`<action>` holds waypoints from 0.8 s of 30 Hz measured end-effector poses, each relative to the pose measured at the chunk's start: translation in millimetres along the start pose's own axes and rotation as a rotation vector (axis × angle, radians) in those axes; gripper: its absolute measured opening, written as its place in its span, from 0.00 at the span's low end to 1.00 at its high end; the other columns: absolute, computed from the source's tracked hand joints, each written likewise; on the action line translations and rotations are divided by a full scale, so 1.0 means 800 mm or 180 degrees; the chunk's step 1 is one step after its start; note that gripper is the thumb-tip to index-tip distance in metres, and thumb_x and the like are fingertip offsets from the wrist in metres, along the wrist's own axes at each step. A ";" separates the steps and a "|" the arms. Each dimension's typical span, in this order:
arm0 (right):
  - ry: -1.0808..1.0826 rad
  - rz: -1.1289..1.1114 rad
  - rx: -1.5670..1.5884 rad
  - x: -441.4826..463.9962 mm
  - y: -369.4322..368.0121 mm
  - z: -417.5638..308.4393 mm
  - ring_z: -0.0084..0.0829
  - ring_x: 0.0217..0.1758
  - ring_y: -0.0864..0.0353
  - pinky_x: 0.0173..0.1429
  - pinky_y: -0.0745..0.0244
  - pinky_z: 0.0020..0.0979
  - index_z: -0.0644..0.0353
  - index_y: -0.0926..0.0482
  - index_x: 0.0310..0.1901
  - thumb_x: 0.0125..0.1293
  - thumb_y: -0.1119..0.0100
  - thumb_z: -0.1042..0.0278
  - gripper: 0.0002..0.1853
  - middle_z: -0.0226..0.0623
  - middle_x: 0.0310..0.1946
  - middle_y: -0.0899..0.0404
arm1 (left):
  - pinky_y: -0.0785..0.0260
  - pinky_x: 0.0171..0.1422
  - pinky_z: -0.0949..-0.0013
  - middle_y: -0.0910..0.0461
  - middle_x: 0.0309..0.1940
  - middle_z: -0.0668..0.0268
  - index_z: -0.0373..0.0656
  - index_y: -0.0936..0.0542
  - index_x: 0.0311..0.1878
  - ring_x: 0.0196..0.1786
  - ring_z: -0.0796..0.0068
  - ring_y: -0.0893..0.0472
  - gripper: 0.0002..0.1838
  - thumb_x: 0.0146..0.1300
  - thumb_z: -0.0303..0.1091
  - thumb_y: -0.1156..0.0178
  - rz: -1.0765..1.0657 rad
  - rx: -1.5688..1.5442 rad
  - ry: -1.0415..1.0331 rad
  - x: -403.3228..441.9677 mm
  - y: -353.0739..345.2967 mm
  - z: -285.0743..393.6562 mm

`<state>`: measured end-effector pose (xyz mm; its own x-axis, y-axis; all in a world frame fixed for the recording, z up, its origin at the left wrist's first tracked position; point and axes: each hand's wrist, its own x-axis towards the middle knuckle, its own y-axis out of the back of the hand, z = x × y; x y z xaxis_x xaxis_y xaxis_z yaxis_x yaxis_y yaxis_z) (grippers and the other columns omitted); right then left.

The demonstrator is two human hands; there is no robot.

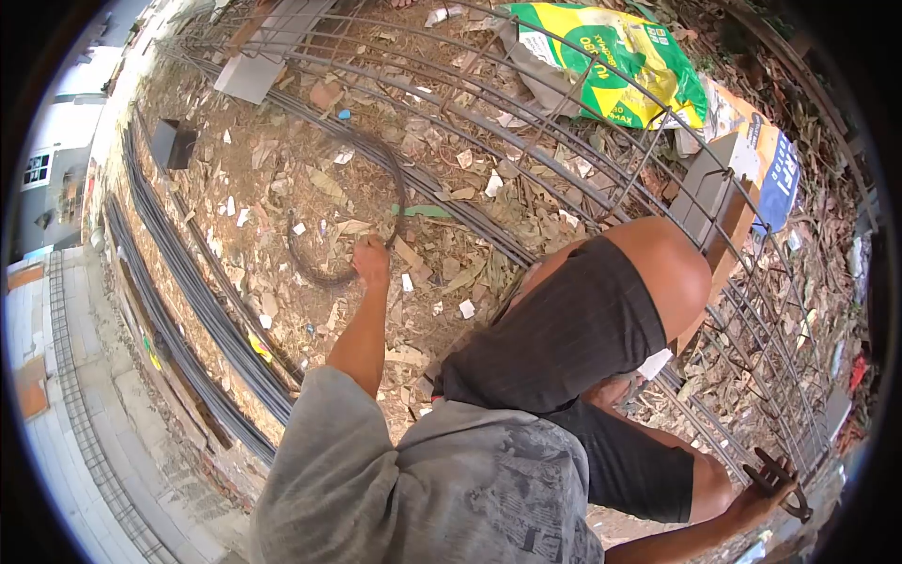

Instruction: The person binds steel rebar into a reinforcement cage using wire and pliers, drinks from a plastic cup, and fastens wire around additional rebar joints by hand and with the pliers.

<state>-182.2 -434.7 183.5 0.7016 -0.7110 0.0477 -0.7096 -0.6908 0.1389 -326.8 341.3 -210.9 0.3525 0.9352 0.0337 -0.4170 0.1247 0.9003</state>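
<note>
My left hand is closed on a dark, curved bundle of wire just above the littered ground. The wire loops out above the hand and to its left. At the lower right, my right hand is wrapped round dark metal pincers, beside the end of a rebar cage. The long cage of thin steel bars runs from the upper left down past my bent knees.
Bundles of long steel bars lie at left. A green and yellow bag and a blue and orange bag lie beyond the cage. Grey blocks touch the cage. A dark box-like piece sits upper left.
</note>
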 end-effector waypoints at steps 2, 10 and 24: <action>0.0461 -0.0052 -0.0476 0.028 0.053 -0.014 0.50 0.75 0.27 0.74 0.22 0.52 0.71 0.37 0.73 0.84 0.52 0.45 0.34 0.59 0.69 0.27 | 0.24 0.52 0.42 0.15 0.40 0.37 0.37 0.11 0.43 0.47 0.34 0.15 0.19 0.72 0.46 0.41 -0.0098 0.0023 -0.0188 -0.008 0.000 0.015; 0.0756 0.0481 -0.1567 0.043 0.181 -0.059 0.48 0.46 0.12 0.31 0.14 0.38 0.68 0.36 0.72 0.81 0.51 0.39 0.36 0.61 0.62 0.24 | 0.21 0.53 0.45 0.12 0.40 0.46 0.46 0.09 0.49 0.45 0.38 0.13 0.20 0.73 0.50 0.43 -0.0360 0.0781 0.0063 -0.004 -0.032 0.036; -0.3750 0.0374 -0.0532 -0.366 0.205 0.387 0.35 0.32 0.19 0.37 0.20 0.41 0.56 0.21 0.32 0.66 0.31 0.49 0.18 0.30 0.25 0.26 | 0.23 0.51 0.45 0.12 0.45 0.41 0.30 0.13 0.52 0.48 0.41 0.13 0.34 0.82 0.55 0.56 -0.0965 0.0579 -0.0901 0.039 -0.063 0.030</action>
<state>-524.3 -380.3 -113.8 0.0790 -0.5119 -0.8554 -0.6868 -0.6499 0.3255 -274.5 356.2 -244.6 0.6619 0.7347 -0.1488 -0.1143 0.2951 0.9486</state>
